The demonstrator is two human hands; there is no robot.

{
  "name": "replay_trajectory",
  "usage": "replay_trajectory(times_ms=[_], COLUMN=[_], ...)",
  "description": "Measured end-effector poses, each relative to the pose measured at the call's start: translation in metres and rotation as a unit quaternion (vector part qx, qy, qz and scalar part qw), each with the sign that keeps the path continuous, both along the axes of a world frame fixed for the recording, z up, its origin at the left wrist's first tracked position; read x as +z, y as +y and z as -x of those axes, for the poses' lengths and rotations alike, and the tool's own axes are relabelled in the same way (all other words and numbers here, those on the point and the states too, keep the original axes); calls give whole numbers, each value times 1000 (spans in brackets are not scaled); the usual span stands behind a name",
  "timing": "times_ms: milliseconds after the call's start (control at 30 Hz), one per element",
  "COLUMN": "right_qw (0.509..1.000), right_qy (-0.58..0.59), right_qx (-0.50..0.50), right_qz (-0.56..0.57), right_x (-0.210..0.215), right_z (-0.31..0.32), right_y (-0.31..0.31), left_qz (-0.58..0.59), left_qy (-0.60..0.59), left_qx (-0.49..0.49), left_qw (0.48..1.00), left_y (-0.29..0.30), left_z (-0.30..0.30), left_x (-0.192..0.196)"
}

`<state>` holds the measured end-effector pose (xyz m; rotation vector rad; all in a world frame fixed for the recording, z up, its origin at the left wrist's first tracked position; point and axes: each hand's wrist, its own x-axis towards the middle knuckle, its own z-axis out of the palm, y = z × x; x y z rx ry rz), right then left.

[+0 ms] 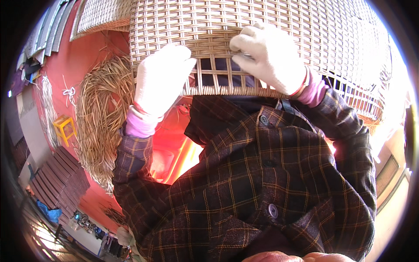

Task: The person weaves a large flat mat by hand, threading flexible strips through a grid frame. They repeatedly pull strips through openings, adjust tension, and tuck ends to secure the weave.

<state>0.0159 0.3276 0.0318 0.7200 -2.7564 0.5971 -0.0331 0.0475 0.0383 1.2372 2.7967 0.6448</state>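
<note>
A large tan woven wicker piece [174, 26] fills the upper middle, close in front of me. Near its front rim, the weave leaves a row of openings between upright strands. My left hand [163, 74], in a white glove, is at the left of these openings, its fingers curled together against the weave; whatever they grip is hidden. At the right side of the openings, my right hand [270, 59], also gloved in white, has bent fingers and thumb closed around what looks like a thin wicker strand. Both wrists show pinkish-purple cuffs under plaid sleeves.
A big bundle of loose dry strands [98, 118] lies on the red floor at left. Beyond it are a yellow stool [65, 129] and dark slatted panels [59, 181]. Another woven piece [100, 19] stands at upper left. Something bright red [168, 148] sits below my left wrist.
</note>
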Motion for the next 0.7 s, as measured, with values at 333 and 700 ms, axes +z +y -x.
replay_trajectory(times_ms=[333, 700], right_qw=[999, 984], right_qy=[22, 108], right_qx=[-19, -31], right_qz=[-15, 135], right_x=[-6, -7], right_z=[-44, -76], right_y=[10, 39], left_qz=[10, -6], left_qy=[35, 58], left_qx=[-83, -65], left_qw=[996, 996], left_y=[-13, 32], left_z=[-8, -17], left_x=[-9, -6])
